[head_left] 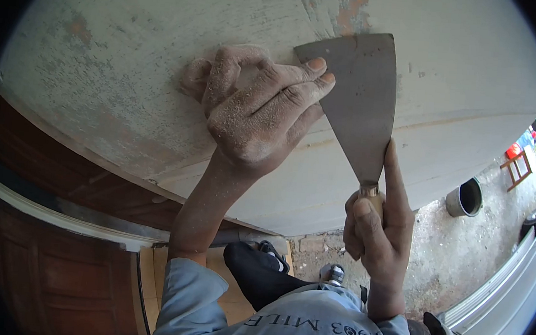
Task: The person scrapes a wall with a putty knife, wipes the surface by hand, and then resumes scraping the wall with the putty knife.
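Note:
A putty knife with a broad grey metal blade [365, 93] is tilted up against the pale painted surface. My right hand [379, 230] is closed around its short handle, index finger stretched along the blade's neck and thumb on the front. Dust coats my left hand [257, 107], whose two extended fingers press on the left edge of the blade. Its other fingers are curled, and the thumb is partly hidden below the extended ones. Overhead, the painted surface [130, 81] is scuffed and flaking, with reddish-brown patches near the blade's tip and at the left.
A brown panelled wooden door [76, 278] stands at lower left. On the concrete ground [431, 256] at right are a dark bucket [465, 197] and a small wooden stool [516, 169]. A silver car [509, 300] lies along the lower right edge.

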